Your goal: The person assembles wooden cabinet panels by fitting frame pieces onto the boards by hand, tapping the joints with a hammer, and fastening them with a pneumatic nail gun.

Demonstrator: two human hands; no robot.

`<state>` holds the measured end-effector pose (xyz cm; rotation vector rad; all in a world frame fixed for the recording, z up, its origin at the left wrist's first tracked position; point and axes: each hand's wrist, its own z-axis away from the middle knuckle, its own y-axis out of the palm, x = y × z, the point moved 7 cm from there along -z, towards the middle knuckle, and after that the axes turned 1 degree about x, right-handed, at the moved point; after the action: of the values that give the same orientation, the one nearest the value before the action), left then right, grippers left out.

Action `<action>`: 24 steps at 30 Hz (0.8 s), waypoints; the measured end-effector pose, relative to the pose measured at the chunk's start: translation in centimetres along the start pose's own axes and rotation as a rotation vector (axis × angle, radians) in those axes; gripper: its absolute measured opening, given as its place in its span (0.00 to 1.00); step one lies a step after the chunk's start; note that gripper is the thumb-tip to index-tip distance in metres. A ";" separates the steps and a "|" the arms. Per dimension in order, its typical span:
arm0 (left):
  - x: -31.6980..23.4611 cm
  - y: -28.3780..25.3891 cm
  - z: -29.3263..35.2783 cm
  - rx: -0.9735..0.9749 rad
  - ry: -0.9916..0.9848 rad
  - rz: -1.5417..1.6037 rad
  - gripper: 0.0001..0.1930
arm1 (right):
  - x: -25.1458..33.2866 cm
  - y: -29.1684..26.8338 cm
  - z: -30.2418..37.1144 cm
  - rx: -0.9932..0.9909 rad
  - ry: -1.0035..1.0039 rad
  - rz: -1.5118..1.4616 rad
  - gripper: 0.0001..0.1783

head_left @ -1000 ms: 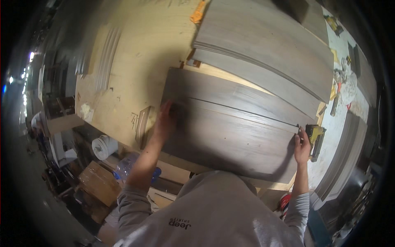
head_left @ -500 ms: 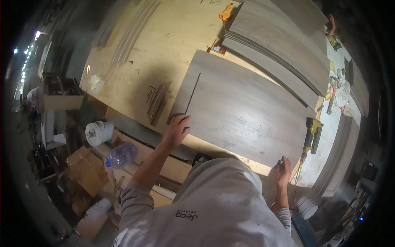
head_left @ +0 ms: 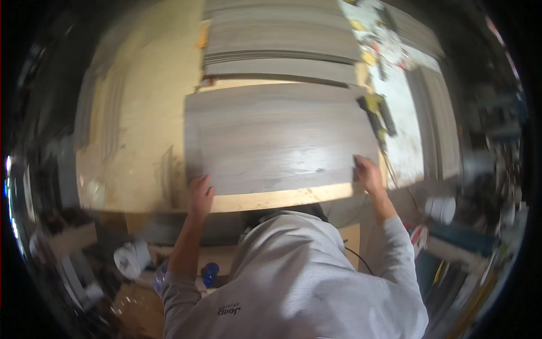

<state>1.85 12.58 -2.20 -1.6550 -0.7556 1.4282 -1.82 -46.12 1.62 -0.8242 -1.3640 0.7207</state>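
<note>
A wide grey-brown wooden panel (head_left: 276,135) lies flat on the pale workbench, its long front edge toward me. My left hand (head_left: 201,196) is at the panel's near left corner, fingers curled over it; blur softens their outline. At the near right corner is my right hand (head_left: 368,174), closed, with a small dark thing at the fingertips that I cannot make out. Beyond the panel's right edge lies a yellow-and-black power tool (head_left: 375,110), with a thin hose or cord running toward me.
Stacked grey panels (head_left: 276,34) stand behind the panel. Long strips (head_left: 107,113) lie on the bench at left, and more boards (head_left: 435,121) at right. White buckets (head_left: 131,260) stand below the bench on both sides. A blue-capped bottle (head_left: 210,273) sits by my left arm.
My view has turned, so the panel now lies squarely before me. My left hand has shifted to the near left corner. The dark line on the panel's left part no longer shows.
</note>
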 end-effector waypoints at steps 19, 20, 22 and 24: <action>-28.6 14.8 -6.2 0.193 0.472 -0.189 0.32 | -7.0 -7.2 -14.0 -0.223 0.062 0.048 0.30; -32.0 15.7 -7.1 0.236 0.485 -0.142 0.31 | -8.0 -6.2 -15.3 -0.237 0.119 0.043 0.33; -36.4 17.3 -8.1 0.236 0.508 -0.127 0.29 | -8.9 -5.0 -17.6 -0.251 0.187 0.014 0.44; -38.4 18.6 -8.4 0.211 0.518 -0.165 0.27 | -8.6 -5.2 -18.6 -0.222 0.263 0.034 0.46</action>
<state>1.97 -30.79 1.15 -1.6514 -0.4169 0.8717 15.85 -57.77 0.96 -1.0802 -1.2065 0.4714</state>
